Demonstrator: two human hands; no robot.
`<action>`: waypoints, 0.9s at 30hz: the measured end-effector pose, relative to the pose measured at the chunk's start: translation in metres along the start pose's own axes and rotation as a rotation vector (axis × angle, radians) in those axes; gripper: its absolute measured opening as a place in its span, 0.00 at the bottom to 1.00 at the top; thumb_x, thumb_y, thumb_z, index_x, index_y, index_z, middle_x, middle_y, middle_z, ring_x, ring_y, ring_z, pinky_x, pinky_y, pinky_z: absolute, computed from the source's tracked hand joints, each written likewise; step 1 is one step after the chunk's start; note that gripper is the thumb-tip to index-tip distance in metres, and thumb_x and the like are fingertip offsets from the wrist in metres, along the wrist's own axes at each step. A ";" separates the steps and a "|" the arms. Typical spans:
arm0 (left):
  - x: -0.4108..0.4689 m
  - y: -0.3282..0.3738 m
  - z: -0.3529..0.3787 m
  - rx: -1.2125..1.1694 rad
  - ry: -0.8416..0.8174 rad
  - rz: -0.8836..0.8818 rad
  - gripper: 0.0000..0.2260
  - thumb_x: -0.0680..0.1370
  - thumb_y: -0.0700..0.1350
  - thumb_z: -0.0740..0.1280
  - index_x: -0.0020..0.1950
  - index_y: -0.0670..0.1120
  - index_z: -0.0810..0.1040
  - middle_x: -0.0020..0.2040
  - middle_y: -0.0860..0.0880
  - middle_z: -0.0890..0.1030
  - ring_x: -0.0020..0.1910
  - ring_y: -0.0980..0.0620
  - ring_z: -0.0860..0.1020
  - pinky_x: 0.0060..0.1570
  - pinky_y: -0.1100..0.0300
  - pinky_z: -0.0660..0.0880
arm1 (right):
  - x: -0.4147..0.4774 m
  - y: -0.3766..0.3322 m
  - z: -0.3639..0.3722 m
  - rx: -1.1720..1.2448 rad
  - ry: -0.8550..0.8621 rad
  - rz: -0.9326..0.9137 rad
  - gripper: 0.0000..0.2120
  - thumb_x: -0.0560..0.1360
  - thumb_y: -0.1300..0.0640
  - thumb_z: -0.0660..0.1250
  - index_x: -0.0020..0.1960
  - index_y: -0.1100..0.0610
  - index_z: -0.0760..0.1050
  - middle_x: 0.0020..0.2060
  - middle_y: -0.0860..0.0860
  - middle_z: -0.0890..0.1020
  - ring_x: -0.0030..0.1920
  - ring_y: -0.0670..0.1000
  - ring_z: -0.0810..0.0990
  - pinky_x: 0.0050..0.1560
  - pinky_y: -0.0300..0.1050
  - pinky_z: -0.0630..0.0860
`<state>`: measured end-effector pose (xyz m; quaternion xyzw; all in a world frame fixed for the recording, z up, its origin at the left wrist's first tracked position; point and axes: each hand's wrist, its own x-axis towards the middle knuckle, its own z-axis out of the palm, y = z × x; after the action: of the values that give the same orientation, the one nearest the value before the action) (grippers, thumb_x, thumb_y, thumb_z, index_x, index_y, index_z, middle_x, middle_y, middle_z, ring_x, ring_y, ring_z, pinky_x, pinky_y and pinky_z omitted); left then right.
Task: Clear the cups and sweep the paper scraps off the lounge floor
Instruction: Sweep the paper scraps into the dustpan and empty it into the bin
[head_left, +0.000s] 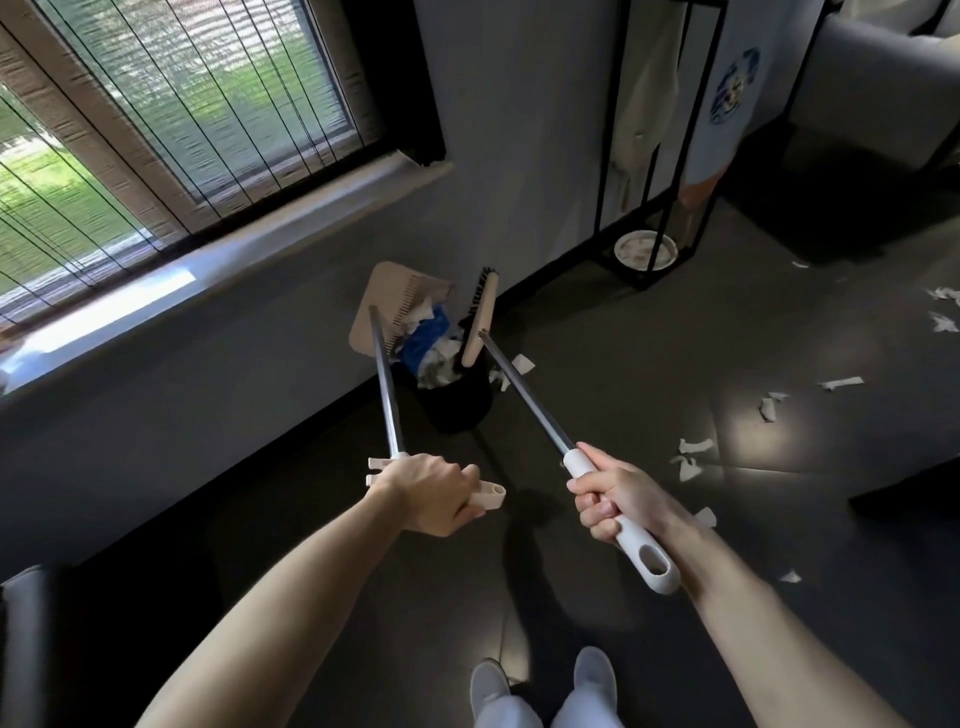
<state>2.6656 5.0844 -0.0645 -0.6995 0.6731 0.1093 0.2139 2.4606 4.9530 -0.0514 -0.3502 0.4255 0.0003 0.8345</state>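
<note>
The left hand (426, 493) clenches the dustpan (384, 306) handle and the right hand (613, 499) the broom (480, 317), both heads tipped over the black bin (462, 405) at twelve o'clock. Best to hold the pan's lip inside the rim while brushing it out. More paper scraps (691, 457) lie on the floor (597, 395) from one to three o'clock.

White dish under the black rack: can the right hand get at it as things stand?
Probably not. The right hand grips the broom handle, and the white dish lies on the floor past the bin, inside the base of the black rack. The hand would need freeing and a step closer.
</note>
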 end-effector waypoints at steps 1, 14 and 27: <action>0.001 0.000 0.003 0.004 -0.003 -0.001 0.21 0.80 0.62 0.54 0.61 0.47 0.69 0.44 0.48 0.81 0.43 0.45 0.81 0.39 0.52 0.77 | 0.001 0.001 0.000 -0.001 0.000 0.003 0.32 0.79 0.69 0.57 0.77 0.48 0.55 0.26 0.51 0.66 0.19 0.42 0.63 0.16 0.33 0.61; 0.011 0.001 0.014 0.036 -0.004 0.042 0.21 0.79 0.63 0.52 0.60 0.49 0.68 0.47 0.48 0.82 0.45 0.43 0.81 0.39 0.52 0.73 | -0.001 0.003 -0.005 -0.005 0.003 0.017 0.32 0.79 0.70 0.57 0.78 0.48 0.54 0.26 0.51 0.65 0.19 0.42 0.63 0.16 0.34 0.61; -0.038 -0.020 -0.014 0.070 0.159 0.003 0.20 0.79 0.64 0.51 0.57 0.50 0.67 0.38 0.51 0.80 0.36 0.48 0.80 0.31 0.56 0.67 | -0.005 -0.001 0.001 -0.026 -0.008 0.019 0.32 0.79 0.70 0.57 0.77 0.47 0.55 0.25 0.50 0.65 0.18 0.42 0.63 0.15 0.33 0.61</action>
<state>2.6808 5.1119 -0.0321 -0.6971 0.6924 0.0301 0.1837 2.4582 4.9545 -0.0465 -0.3570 0.4257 0.0152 0.8314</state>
